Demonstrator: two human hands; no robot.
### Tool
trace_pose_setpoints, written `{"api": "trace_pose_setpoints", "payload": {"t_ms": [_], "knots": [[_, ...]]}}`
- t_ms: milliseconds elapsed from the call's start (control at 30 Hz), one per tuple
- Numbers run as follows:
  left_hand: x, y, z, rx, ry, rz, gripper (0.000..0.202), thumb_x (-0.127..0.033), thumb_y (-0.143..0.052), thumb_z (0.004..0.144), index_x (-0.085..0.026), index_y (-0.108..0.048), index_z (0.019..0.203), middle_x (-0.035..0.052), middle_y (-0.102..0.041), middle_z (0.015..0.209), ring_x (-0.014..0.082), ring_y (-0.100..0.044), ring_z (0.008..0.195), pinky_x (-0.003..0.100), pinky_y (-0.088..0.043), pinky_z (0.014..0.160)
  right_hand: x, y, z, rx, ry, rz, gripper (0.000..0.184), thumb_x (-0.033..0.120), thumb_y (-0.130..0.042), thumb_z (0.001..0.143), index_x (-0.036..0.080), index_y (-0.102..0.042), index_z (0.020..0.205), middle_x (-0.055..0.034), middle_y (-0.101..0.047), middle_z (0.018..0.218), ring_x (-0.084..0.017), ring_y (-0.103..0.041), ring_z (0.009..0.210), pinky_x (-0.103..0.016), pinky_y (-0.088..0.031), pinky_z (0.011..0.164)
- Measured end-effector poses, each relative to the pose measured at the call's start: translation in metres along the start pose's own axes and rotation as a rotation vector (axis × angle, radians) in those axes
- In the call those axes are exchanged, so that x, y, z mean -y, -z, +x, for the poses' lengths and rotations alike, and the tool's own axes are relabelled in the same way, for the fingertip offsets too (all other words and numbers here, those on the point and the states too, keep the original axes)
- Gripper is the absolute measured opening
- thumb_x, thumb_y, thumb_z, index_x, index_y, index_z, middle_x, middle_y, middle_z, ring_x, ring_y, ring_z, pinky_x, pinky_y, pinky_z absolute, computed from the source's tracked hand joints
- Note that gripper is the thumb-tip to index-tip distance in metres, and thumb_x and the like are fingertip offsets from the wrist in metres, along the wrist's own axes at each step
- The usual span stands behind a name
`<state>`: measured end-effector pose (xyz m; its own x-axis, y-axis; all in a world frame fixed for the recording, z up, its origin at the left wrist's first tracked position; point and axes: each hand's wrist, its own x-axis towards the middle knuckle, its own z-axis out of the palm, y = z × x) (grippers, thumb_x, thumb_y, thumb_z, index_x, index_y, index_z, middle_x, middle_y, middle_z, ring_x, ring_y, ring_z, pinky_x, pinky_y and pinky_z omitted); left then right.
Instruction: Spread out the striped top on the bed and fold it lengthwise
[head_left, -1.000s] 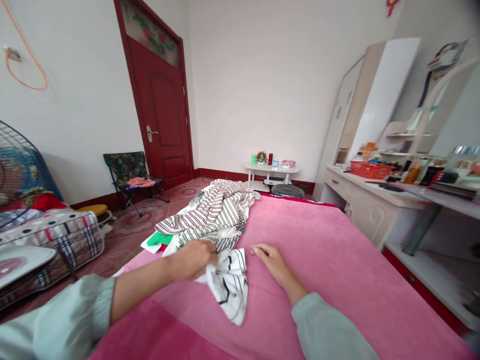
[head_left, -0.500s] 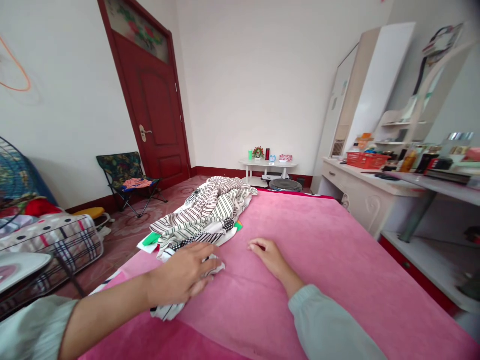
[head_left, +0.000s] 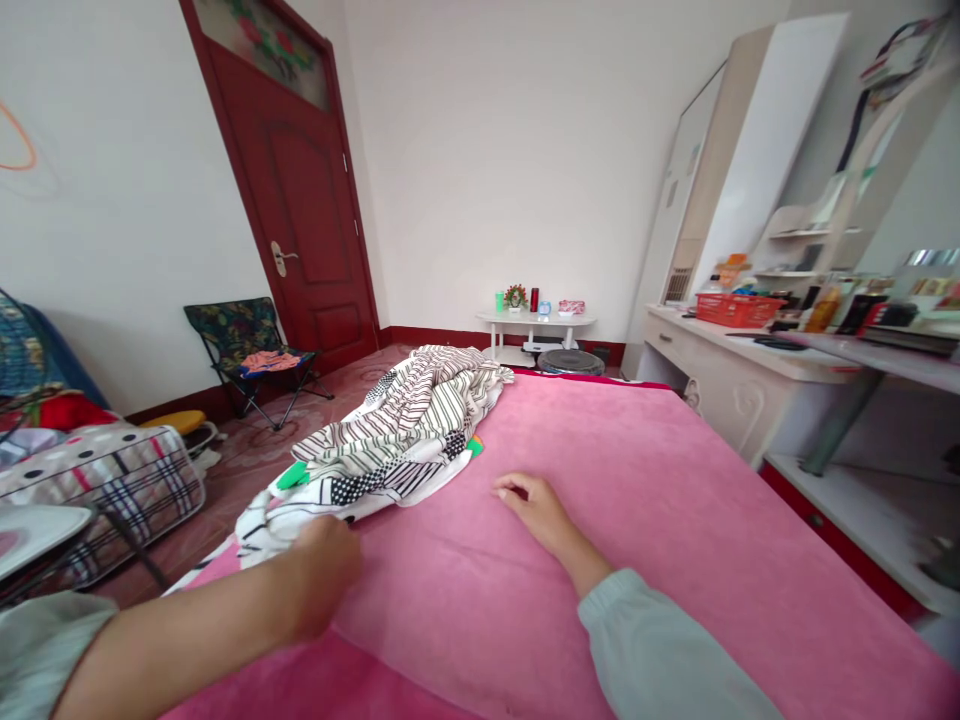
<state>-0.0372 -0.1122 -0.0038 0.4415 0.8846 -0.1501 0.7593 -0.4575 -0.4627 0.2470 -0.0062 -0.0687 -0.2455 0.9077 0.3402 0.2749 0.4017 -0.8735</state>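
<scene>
Left hand beside striped clothes — blurred, grip cannot be told; right hand empty, fingers loosely open — on pink bedspread, apparently for support.

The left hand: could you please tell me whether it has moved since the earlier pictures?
Yes: judged against the folding chair, the left hand has moved left and towards the person.

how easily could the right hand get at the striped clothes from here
Probably yes: the right hand is just right of the striped clothes, with only pink cover between. The left hand is by their near end, out of that path.
</scene>
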Motion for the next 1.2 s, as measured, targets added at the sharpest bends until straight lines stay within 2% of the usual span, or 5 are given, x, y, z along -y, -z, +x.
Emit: {"api": "trace_pose_setpoints", "payload": {"t_ms": [167,267,467,900,1200], "knots": [[-0.037,0.056,0.082,-0.28,-0.12,-0.11,0.027,-0.023,-0.047,0.085,-0.017,-0.07,0.098,0.0136,-0.069,0.1,0.0265,-0.065,0.088,0.041,-0.051,0.076,0.001,-0.001,-0.001,-0.011,0.032,-0.031,0.019,0.019,-0.055,0.078,0.017,-0.071,0.088,-0.0058,-0.072,0.091,-0.019,-0.064,0.087,-0.033,-0.048,0.084],[-0.03,0.041,0.153,-0.528,-0.097,-0.041,0.043,-0.022,-0.043,0.089,-0.016,-0.053,0.131,0.0147,-0.039,0.146,0.0304,-0.034,0.135,0.051,-0.028,0.108,0.003,-0.001,-0.002,-0.006,0.041,-0.043,0.018,0.017,-0.055,0.078,0.017,-0.071,0.086,-0.0057,-0.072,0.09,-0.019,-0.064,0.086,-0.032,-0.047,0.083],[-0.001,-0.006,0.249,-0.471,-0.052,-0.02,0.046,-0.025,-0.044,0.087,-0.03,-0.053,0.132,0.0007,-0.03,0.152,0.0262,-0.01,0.144,0.056,0.003,0.114,0.003,0.001,-0.002,0.013,0.045,-0.082,0.02,0.011,-0.055,0.076,0.019,-0.072,0.084,-0.0047,-0.07,0.087,-0.018,-0.062,0.085,-0.03,-0.047,0.08],[0.036,-0.05,0.339,-0.37,0.268,-0.168,0.061,-0.006,-0.037,0.077,-0.015,-0.05,0.136,0.0094,-0.038,0.147,0.0248,-0.016,0.143,0.047,0.005,0.116,0.006,0.003,-0.007,0.068,0.056,-0.061,0.02,0.004,-0.058,0.075,0.019,-0.069,0.08,-0.0032,-0.065,0.088,-0.015,-0.06,0.087,-0.028,-0.044,0.081],[0.055,-0.034,0.326,-0.432,0.206,-0.159,0.049,-0.007,-0.034,0.086,-0.011,-0.055,0.13,0.0138,-0.043,0.144,0.0263,-0.024,0.14,0.048,-0.007,0.116,0.01,0.003,-0.005,0.078,0.038,-0.036,0.019,0.006,-0.058,0.076,0.02,-0.07,0.079,-0.0034,-0.066,0.089,-0.015,-0.06,0.088,-0.028,-0.045,0.083]]}}
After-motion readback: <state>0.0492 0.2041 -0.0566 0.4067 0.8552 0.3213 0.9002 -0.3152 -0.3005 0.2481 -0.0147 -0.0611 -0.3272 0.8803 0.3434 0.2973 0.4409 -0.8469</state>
